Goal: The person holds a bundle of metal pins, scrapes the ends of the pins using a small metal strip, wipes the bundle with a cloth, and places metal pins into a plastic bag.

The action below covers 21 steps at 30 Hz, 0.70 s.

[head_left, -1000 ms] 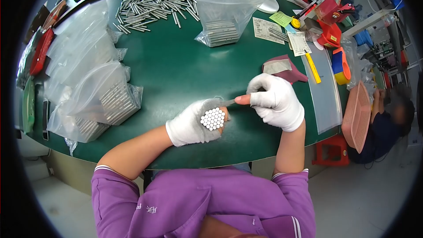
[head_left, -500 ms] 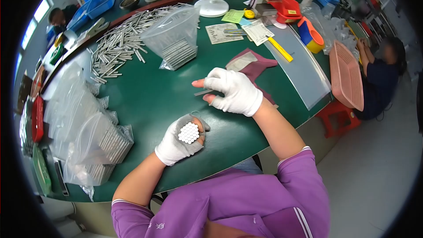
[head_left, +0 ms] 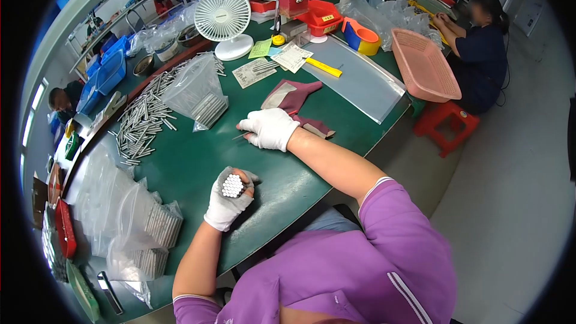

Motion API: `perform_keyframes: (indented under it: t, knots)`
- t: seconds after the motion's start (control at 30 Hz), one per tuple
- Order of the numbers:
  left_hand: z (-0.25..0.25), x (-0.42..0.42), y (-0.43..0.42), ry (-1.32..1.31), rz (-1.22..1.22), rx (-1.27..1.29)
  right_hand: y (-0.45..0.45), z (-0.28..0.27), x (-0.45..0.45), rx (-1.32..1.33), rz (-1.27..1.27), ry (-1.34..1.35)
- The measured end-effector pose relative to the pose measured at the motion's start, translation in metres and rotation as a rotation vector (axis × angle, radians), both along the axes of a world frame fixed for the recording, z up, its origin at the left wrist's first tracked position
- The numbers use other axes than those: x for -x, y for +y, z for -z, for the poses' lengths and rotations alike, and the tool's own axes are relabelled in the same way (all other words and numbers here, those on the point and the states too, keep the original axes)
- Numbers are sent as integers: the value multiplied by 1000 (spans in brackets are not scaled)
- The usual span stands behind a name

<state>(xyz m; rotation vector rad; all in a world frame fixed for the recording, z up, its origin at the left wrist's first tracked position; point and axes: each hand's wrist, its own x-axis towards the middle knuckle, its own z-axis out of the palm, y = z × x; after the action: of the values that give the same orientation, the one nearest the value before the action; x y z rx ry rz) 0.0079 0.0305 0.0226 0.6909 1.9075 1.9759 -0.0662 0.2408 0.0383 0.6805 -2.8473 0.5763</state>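
Observation:
My left hand (head_left: 227, 205), in a white fingerless glove, is closed around a bundle of metal rods (head_left: 233, 186), their bright round ends facing up at me. My right hand (head_left: 268, 129), gloved the same way, pinches a thin grey metal piece (head_left: 240, 135), probably a single rod, over the green table (head_left: 282, 171). Beyond it, a plastic bag of rods (head_left: 195, 93) stands upright near a heap of loose metal rods (head_left: 143, 117). A maroon cloth (head_left: 292, 96) lies just past my right hand.
More bags of rods (head_left: 141, 222) stand at the left edge. A white fan (head_left: 223, 18), paper slips (head_left: 255, 73), a yellow cutter (head_left: 324, 67) and a grey sheet (head_left: 366, 84) lie farther back. A pink basket (head_left: 423, 66) sits over a red stool (head_left: 447, 126); another person (head_left: 480, 54) works there.
My view has turned, so the whole table sits differently in the picture. The left hand keeps the bundle; the right hand still pinches the thin piece, its fingers now closer together.

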Motion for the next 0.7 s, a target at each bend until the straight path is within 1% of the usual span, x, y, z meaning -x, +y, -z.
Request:
perform_keyframes:
  t: [0.13, 0.17, 0.33, 0.4, 0.53, 0.63, 0.7]
  knots:
    - [5, 3, -3, 34, 8, 4, -4, 5, -1, -6, 27, 63]
    - [9, 5, -6, 25, 40, -34, -4, 10, 0, 14, 17, 135]
    - [13, 7, -4, -5, 56, -95, -7, 9, 0, -29, 31, 148]
    - [11, 7, -2, 37, 30, -38, -7, 9, -1, -41, 39, 147]
    - [13, 8, 0, 49, 15, -35, -6, 13, 3, -50, 49, 138]
    - [10, 6, -2, -20, 39, -48, -6, 15, 2, -17, 51, 146]
    - [5, 4, -2, -15, 44, -46, -6, 15, 1, -20, 54, 135]
